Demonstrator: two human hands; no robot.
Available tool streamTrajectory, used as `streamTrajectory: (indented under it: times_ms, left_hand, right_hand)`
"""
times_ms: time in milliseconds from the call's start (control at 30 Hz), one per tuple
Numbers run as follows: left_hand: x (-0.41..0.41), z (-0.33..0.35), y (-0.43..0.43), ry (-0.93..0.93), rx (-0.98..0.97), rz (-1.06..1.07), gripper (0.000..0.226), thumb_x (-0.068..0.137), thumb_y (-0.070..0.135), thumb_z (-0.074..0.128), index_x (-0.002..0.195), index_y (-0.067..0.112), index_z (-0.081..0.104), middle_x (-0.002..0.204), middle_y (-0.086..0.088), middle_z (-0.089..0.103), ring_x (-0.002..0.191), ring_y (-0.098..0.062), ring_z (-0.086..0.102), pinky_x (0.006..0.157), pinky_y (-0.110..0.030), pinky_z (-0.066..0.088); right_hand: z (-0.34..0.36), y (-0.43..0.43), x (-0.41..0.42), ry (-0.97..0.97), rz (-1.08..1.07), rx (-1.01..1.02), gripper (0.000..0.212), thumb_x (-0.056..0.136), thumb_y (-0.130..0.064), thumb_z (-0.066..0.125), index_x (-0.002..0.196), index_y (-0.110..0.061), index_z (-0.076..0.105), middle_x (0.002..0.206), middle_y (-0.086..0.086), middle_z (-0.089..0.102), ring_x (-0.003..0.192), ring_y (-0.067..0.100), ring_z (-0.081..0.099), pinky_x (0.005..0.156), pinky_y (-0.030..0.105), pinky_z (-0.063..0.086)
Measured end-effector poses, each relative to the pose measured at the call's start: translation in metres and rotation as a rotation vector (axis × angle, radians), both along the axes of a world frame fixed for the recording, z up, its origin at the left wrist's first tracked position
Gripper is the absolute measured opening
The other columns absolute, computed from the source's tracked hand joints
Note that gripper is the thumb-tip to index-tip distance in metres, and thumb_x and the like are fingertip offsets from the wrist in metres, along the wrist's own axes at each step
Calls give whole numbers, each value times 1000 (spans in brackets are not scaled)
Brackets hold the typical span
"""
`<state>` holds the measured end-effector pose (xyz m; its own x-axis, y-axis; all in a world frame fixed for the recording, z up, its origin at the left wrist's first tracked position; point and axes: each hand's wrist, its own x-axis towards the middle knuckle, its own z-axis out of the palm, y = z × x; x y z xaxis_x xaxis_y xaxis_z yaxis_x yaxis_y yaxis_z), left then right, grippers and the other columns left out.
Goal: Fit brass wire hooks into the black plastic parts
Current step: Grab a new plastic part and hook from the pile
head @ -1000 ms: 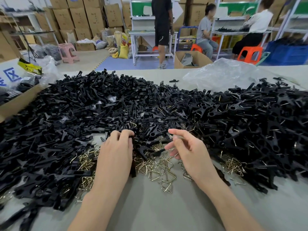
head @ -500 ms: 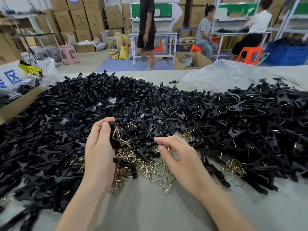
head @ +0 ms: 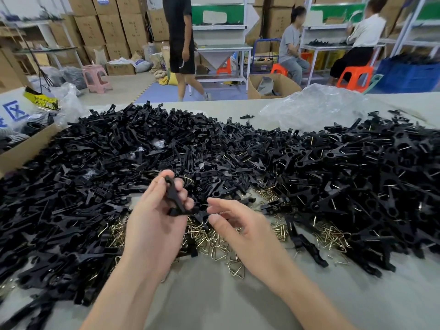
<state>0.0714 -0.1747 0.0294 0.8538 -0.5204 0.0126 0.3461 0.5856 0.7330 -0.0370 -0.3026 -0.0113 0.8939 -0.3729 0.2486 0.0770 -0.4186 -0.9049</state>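
At frame centre a black plastic part (head: 175, 198) was gripped by the left hand (head: 154, 225); whether the right hand (head: 240, 227) held anything could not be told. Brass hooks (head: 214, 245) were piled just below.

Work surface: flat beige-grey table (head: 214, 306). A broad, deep heap of moulded black plastic parts (head: 119, 163) covers it from left edge to right. Loose triangular brass wire hooks (head: 214, 246) lie at front centre, partly under the heap. Crumpled clear plastic bag (head: 314, 108) at far right. One stray black part (head: 246, 116) lies apart, beyond the heap.
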Motion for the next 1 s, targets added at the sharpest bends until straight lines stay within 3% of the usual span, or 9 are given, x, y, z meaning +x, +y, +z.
streamTrajectory:
  times_ms: [200, 267, 400, 500, 667, 800, 1000]
  left_hand:
    - [-13, -6, -13, 45, -42, -75, 13, 89, 23, 56, 95, 15, 64, 81, -2, 60, 68, -13, 55, 72, -27, 44]
    - [-13, -7, -15, 39, -40, -74, 14, 90, 24, 53, 96, 16, 63, 80, -1, 60, 68, -13, 55, 75, -28, 44]
    - [-8, -8, -13, 39, -31, -64, 16, 94, 24, 52, 93, 17, 66, 80, -1, 60, 71, -14, 59, 82, -33, 47]
    - [-4, -8, -11, -23, 62, 38, 23, 103, 21, 46, 95, 17, 67, 79, 0, 60, 70, -16, 63, 81, -35, 54]
    - [-6, -9, -11, -141, 211, 166, 18, 97, 26, 57, 97, 18, 73, 73, 5, 61, 61, -9, 58, 58, -23, 54]
    - [-8, -11, -12, -209, 233, 95, 23, 84, 28, 63, 99, 20, 80, 76, 7, 65, 69, -4, 59, 68, -17, 54]
    - [-7, -17, -13, -260, 286, 7, 35, 98, 0, 53, 110, 21, 77, 97, 1, 72, 89, -10, 67, 84, -20, 54]
  right_hand:
    - [7, 5, 5, -3, 34, 256, 22, 94, -20, 71, 113, -32, 75, 97, 4, 73, 79, 12, 68, 81, 38, 58]
    - [8, 4, 5, 6, 49, 311, 24, 93, -15, 72, 110, -32, 75, 93, 11, 72, 73, 7, 61, 72, 28, 58]
    - [8, 0, 4, 35, 28, 278, 21, 94, -18, 72, 109, -31, 76, 71, -9, 68, 59, 2, 56, 59, 16, 46]
    - [9, -7, 2, -1, -13, 306, 20, 94, -14, 71, 100, -32, 77, 76, -6, 70, 67, 8, 64, 68, 23, 53]
    - [12, -14, 0, -42, -50, 430, 23, 93, -7, 70, 96, -29, 77, 79, -3, 75, 75, 8, 71, 70, 17, 55]
    - [10, -16, 2, -60, -39, 414, 32, 92, -3, 70, 92, -34, 79, 81, -5, 73, 77, 9, 70, 73, 20, 56]
    - [7, -18, 3, -75, -66, 311, 36, 93, -3, 69, 96, -39, 78, 87, -3, 76, 80, 15, 72, 76, 22, 57]
